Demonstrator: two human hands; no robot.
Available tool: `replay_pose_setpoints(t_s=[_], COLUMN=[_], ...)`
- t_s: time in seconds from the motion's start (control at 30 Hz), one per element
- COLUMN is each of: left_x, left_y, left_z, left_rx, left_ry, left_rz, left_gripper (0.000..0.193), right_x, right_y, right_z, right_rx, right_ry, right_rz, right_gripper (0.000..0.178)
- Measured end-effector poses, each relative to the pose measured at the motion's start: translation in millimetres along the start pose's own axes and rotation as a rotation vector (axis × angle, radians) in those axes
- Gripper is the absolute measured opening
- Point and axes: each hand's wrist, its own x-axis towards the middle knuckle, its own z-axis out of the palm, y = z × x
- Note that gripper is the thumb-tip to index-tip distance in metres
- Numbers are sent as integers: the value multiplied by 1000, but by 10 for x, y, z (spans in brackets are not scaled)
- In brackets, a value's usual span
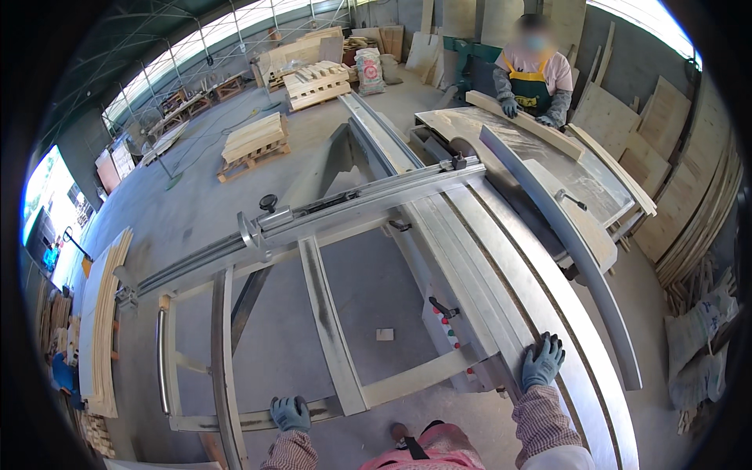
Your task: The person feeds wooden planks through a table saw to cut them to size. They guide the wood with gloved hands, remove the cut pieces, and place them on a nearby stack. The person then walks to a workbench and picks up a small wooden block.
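Note:
In front of me stands a sliding table saw. My left hand (290, 413), in a grey-blue glove, is closed over the near bar of its metal outrigger frame (325, 329). My right hand (543, 360), gloved the same way, lies with fingers forward on the long silver sliding table (501, 266), beside a dark slot. Across the frame's far side runs the crosscut fence (368, 200), with a round stop and a black knob (268, 204) on it. A long grey rip fence (576, 243) slants along the table's right. No wood is in either hand.
Beyond the saw, a co-worker (534, 74) in gloves handles a wooden beam (525, 125) on the dusty far table (470, 125). Stacked boards on a pallet (254, 141) stand on the floor ahead. Panels (106, 321) are piled at left; sheets (697, 204) lean at right.

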Motion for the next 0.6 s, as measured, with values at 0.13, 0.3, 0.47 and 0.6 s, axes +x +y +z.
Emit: replay_pose_setpoints(t_s=[0.13,0.3,0.47,0.6], left_x=[4,-8,-6,2], left_y=[3,-19,-6,46], left_z=[1,35,14,32], left_rx=[-2,-9,-11,-7], left_ry=[2,48,42,64], left_rz=[-6,15,32,18], left_gripper=[21,21,20,17], right_x=[5,-14,-15,17], right_y=[34,25,42,67], right_z=[30,33,55,47], right_rx=[-1,4,4,16], right_ry=[6,12,27,34], right_rz=[-5,-11,-11,-1], right_gripper=[57,58,58,57])
